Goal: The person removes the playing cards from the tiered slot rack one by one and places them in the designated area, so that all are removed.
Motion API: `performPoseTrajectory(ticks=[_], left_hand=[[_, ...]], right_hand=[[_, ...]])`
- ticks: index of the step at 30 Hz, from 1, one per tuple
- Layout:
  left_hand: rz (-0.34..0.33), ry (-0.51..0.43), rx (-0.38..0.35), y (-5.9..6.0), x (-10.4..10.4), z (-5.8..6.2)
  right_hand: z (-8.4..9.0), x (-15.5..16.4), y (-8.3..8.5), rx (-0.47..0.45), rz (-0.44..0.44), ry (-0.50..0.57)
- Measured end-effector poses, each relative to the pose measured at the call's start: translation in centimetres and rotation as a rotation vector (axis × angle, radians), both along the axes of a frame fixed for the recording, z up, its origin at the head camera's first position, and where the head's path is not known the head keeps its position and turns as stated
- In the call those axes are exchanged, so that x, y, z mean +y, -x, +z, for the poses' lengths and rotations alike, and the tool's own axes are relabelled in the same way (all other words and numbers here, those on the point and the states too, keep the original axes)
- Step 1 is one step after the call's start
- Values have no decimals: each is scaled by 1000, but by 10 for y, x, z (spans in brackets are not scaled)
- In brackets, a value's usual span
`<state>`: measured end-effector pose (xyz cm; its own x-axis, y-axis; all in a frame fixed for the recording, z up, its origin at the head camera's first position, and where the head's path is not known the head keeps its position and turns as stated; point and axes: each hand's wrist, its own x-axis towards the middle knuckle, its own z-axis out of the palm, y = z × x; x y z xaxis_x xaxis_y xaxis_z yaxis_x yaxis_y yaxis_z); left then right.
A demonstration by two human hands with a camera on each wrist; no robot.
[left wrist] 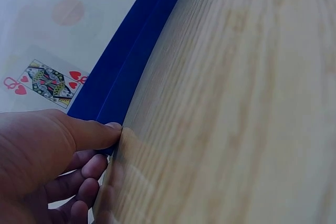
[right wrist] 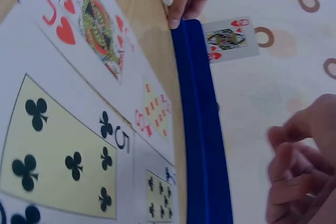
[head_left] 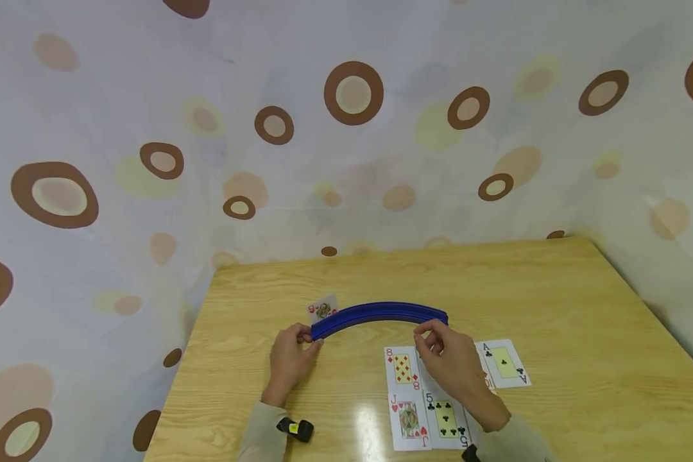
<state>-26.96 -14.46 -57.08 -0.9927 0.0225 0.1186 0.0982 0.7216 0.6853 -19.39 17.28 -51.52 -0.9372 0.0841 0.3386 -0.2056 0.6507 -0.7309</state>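
A curved blue card holder (head_left: 381, 313) stands on the wooden table (head_left: 554, 301). A queen of hearts (head_left: 323, 310) stands in its left end. My left hand (head_left: 312, 343) pinches that left end, thumb (left wrist: 94, 132) on top and fingers curled beneath. My right hand (head_left: 430, 337) hovers by the holder's right end with loosely curled fingers (right wrist: 286, 150); nothing shows between them. Face up under and around it lie the eight of diamonds (head_left: 403, 369), jack of hearts (head_left: 409, 420), five of clubs (head_left: 446, 418), ace of clubs (head_left: 504, 362) and a partly hidden red ten (head_left: 487, 383).
A spotted cloth (head_left: 352, 128) hangs behind and beside the table. The table's far edge runs close behind the holder, and its left edge (head_left: 190, 346) is near my left hand. A black wrist device (head_left: 296, 428) sits on my left sleeve.
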Motion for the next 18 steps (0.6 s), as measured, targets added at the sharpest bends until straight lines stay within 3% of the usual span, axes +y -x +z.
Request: performPoseTrajectory(ticks=[5, 10, 14, 18], left_hand=[[-11, -4, 17, -1, -2, -1], [-19, -5, 20, 0, -4, -1], [-21, 5, 6, 1, -4, -3], [-17, 16, -1, 1, -4, -2]], right_hand=[[-14, -7, 21, 211, -1, 87], [-22, -15, 42, 342, 116, 196], [-24, -25, 51, 403, 185, 204], [-26, -38, 56, 396, 214, 191]])
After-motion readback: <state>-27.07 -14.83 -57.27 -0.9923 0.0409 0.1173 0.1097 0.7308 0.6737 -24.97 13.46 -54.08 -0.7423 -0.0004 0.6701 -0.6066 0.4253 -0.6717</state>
